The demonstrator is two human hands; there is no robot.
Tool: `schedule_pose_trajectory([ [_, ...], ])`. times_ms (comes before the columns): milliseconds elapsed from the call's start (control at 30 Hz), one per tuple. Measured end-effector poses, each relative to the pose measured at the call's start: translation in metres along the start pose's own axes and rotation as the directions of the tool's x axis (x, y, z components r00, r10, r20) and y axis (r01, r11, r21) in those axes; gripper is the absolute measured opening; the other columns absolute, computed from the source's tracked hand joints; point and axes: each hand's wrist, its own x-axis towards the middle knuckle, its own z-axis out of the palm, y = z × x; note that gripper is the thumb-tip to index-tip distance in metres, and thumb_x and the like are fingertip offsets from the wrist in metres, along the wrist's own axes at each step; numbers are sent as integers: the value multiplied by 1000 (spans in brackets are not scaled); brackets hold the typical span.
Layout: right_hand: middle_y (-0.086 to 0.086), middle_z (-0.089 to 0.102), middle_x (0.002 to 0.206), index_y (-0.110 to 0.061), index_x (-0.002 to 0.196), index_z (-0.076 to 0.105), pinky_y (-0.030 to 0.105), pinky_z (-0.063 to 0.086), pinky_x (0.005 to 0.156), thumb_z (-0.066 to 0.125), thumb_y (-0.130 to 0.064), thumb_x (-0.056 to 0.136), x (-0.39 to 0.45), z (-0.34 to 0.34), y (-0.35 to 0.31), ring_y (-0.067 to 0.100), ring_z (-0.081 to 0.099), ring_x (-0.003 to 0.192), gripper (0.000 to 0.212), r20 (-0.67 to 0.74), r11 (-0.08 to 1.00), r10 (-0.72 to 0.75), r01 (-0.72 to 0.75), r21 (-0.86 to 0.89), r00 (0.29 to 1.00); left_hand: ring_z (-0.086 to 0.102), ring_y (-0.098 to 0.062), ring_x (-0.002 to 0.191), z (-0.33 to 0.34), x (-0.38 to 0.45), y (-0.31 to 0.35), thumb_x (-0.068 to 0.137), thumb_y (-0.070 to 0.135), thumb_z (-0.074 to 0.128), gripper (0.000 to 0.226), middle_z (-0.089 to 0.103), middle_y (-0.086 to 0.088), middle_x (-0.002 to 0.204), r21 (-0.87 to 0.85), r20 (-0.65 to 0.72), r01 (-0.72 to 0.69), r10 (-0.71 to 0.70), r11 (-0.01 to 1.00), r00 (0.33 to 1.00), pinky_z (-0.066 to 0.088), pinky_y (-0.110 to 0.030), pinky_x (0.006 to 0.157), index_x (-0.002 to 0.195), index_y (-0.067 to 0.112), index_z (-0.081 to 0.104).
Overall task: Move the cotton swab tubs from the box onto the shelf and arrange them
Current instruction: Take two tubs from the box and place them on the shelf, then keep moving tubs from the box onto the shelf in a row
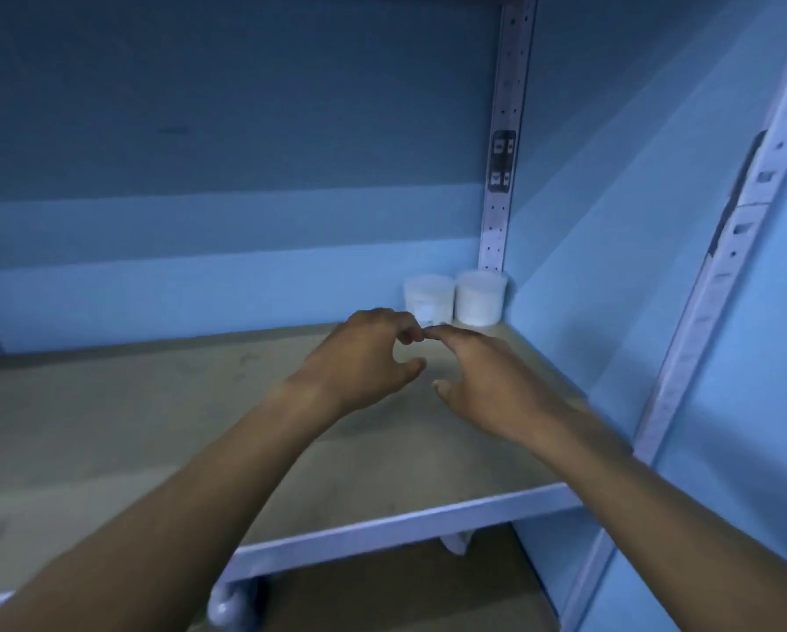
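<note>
Tubs (pixel 455 297): two, white, round, upright.

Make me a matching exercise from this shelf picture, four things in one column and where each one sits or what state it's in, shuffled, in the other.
Column one:
1. left tub
2. right tub
3. left hand
4. perforated upright

Column two:
A. rises in the back corner, behind the tubs
B. hovers over the shelf board, holding nothing, fingers loosely curled
C. stands nearest the right side wall
D. stands upright, partly hidden behind a hand's fingers

Pairs: 1-D, 2-C, 3-B, 4-A
</note>
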Motion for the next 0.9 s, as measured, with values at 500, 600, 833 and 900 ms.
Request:
schedule_pose_trajectory([
  [500, -6, -11, 167, -30, 159, 14, 45, 31, 116, 61, -27, 98, -196, 123, -97, 17, -8, 154, 77, 412, 999, 40, -40, -10, 910, 57, -15, 116, 24, -287, -15, 85, 25, 72, 45, 62, 2, 128, 6, 297, 261, -251, 965, 921, 43, -23, 91, 129, 20, 61],
  [600, -9, -11, 167, -31, 159, 11, 46, 37, 112, 60, -24, 98, -200, 133, -94, 18, -7, 154, 79, 466, 998, 65, -56, -33, 882, 53, -21, 121, 40, -294, -29, 88, 28, 70, 49, 57, -3, 136, 43, 363, 288, -284, 957, 887, 40, -24, 89, 134, 18, 56],
  [833, -5, -4, 168, -28, 160, 10, 48, 36, 112, 61, -22, 98, -229, 204, -100, 21, 3, 154, 81, 645, 994, 112, -87, -71, 756, 51, -26, 124, 93, -363, -75, 85, 26, 72, 62, 51, -8, 140, 136, 528, 484, -477, 864, 703, 45, -36, 98, 142, 22, 49],
  [900, -3, -2, 168, -26, 160, 11, 46, 35, 113, 60, -22, 98, -232, 223, -104, 22, 5, 154, 79, 686, 994, 105, -79, -70, 720, 51, -27, 125, 101, -381, -89, 83, 26, 74, 69, 50, -8, 140, 164, 555, 519, -513, 839, 655, 45, -38, 99, 145, 22, 45],
])
